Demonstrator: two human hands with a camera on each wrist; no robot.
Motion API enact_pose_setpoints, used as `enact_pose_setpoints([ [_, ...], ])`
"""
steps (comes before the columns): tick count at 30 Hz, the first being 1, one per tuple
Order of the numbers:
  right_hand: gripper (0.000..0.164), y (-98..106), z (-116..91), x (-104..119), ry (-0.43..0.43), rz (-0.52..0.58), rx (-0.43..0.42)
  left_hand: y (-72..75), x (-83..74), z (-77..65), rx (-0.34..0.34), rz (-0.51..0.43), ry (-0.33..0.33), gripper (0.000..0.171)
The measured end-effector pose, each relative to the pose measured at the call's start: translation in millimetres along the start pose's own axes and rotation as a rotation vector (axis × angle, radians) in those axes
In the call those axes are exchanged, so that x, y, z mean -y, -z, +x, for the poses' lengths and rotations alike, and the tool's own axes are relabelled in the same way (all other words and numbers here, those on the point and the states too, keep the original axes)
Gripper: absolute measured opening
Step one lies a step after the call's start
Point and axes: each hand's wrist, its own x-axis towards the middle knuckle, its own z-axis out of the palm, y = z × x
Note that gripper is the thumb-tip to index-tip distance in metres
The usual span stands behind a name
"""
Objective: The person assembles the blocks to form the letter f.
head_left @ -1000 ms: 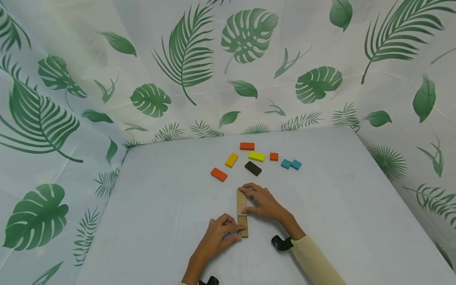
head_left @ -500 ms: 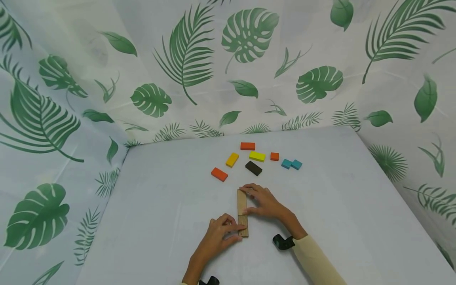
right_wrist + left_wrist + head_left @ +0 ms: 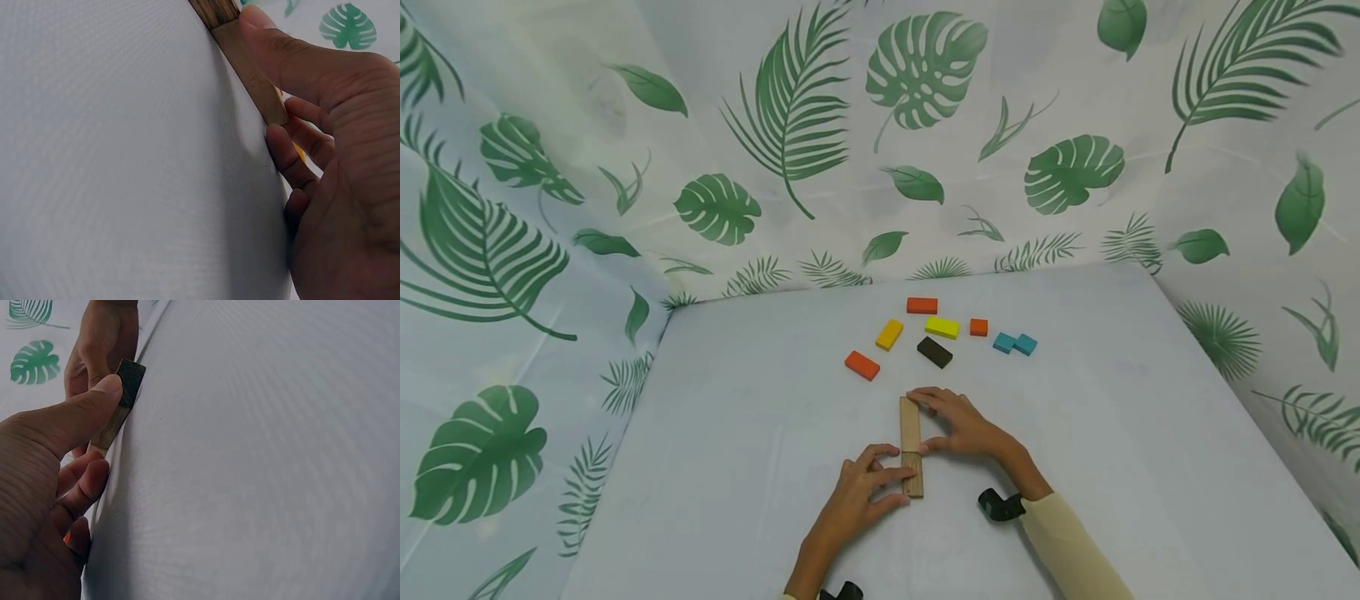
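Two wooden blocks lie end to end on the white table: a light one farther off, a darker, grained one nearer. My left hand holds the darker block, its index finger across it and its thumb at the near end. In the left wrist view the thumb covers part of that block. From the right side, my right hand spans the light block lengthwise. Its fingertips are at the far end, its thumb beside the joint, as the light block shows in the right wrist view.
Beyond the hands lie several coloured blocks: orange-red, amber, black, yellow, another orange-red, a small orange one and two blue. A leaf-print cloth rises behind the table.
The right thumb and fingers have shifted slightly right along the light block's edge. The left hand's fingers have spread a little. Both wooden blocks stay in line.
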Motion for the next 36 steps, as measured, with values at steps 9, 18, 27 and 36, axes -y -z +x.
enact_pose_setpoints([
  [9,0.078,-0.7,0.6,-2.0,0.003,0.002,-0.011,0.0,-2.4,-0.4,-0.052,0.062,-0.036,0.038],
  [18,0.080,0.2,-0.2,-1.4,-0.003,0.019,0.001,-1.1,-5.5,-2.3,-0.065,0.089,-0.001,0.040],
  [27,0.080,-1.6,0.5,-3.3,-0.004,0.007,-0.010,0.0,-6.2,-1.8,-0.053,0.100,0.014,0.040],
  [36,0.080,-2.9,-0.1,-3.3,-0.029,0.014,-0.006,-0.5,-6.0,-1.4,-0.043,0.088,0.026,0.040],
])
